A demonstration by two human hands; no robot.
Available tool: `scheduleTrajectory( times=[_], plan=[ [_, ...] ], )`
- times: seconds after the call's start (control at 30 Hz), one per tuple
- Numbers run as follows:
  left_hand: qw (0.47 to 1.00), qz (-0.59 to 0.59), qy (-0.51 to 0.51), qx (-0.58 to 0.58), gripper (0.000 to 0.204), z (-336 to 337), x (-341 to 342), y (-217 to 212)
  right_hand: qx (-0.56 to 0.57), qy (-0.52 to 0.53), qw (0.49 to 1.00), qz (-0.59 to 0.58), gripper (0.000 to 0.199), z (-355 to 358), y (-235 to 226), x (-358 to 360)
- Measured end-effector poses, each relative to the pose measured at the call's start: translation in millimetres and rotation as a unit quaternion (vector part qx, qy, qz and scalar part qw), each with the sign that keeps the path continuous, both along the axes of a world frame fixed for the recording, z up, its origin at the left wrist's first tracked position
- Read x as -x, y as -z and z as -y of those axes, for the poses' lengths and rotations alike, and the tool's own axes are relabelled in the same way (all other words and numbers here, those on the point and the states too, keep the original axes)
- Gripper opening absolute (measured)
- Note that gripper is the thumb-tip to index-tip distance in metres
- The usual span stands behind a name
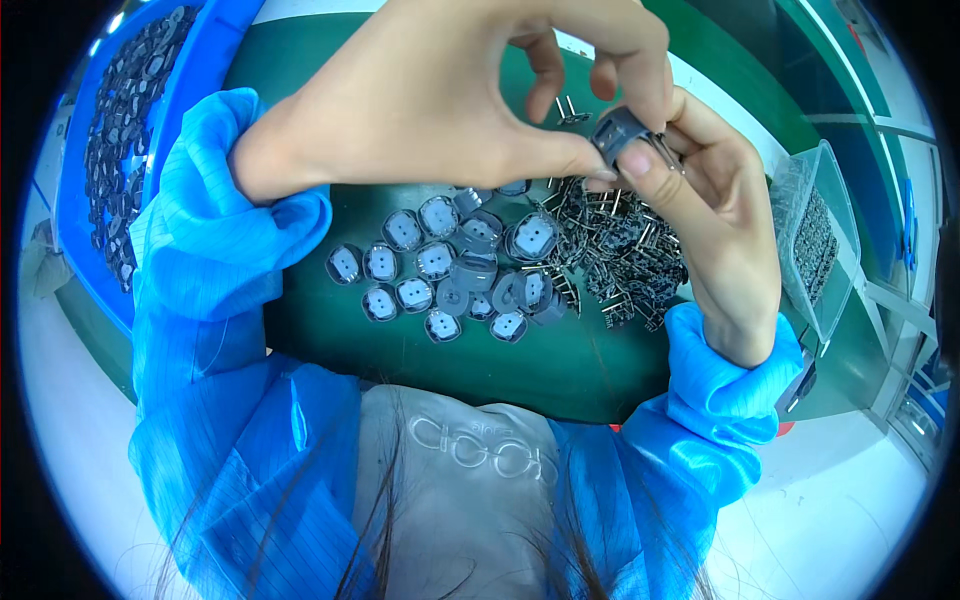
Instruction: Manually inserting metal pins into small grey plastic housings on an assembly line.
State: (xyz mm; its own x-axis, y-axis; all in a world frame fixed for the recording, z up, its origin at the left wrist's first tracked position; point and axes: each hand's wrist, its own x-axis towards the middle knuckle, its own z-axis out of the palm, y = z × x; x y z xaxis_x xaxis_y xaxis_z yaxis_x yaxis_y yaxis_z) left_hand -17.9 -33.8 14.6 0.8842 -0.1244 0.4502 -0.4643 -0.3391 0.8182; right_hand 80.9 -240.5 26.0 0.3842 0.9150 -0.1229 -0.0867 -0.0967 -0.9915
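Observation:
My left hand [440,110] reaches across from the left and pinches a dark grey plastic plug housing [618,127] between thumb and forefinger. From the right, my right hand [715,200] closes on the same housing, its thumb pressed to the lower side. Metal pins of a small part [665,152] show by my right fingers; whether they sit inside the housing I cannot tell. Under my hands lie a group of grey housings with pale inner faces [437,260] and, to their right, a heap of small black parts with metal pins [625,245].
A blue bin [215,50] full of dark pieces stands at the far left. On the right sits a clear plastic tray [830,190] holding many small metallic parts. The work surface is a green mat [400,350]. One pinned part [571,112] lies beyond my hands.

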Motion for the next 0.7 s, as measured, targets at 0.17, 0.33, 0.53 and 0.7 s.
scheduleTrajectory(
  times=[0.17, 0.33, 0.53, 0.7],
  plan=[
    [0.975, 0.202, 0.013, -0.094, 0.031, -7.7, -37.4, 26.1, 0.004, 0.017, 1.0, -0.016, 0.035, -7.4, 15.4, -17.4],
    [0.978, 0.138, 0.039, -0.15, 0.04, -10.9, -23.3, -9.2, -0.019, 0.028, 0.997, -0.071, 0.038, -5.2, 7.7, -18.1],
    [0.993, 0.116, 0.016, -0.006, 0.051, -6.3, -22.4, 9.2, -0.011, 0.029, 1.0, -0.006, 0.037, -12.5, 4.7, -14.8],
    [0.984, 0.09, 0.055, -0.142, 0.04, -17.1, -27.3, -8.2, 0.024, 0.029, 0.998, 0.056, 0.032, -20.8, 5.1, -25.9]
  ],
)
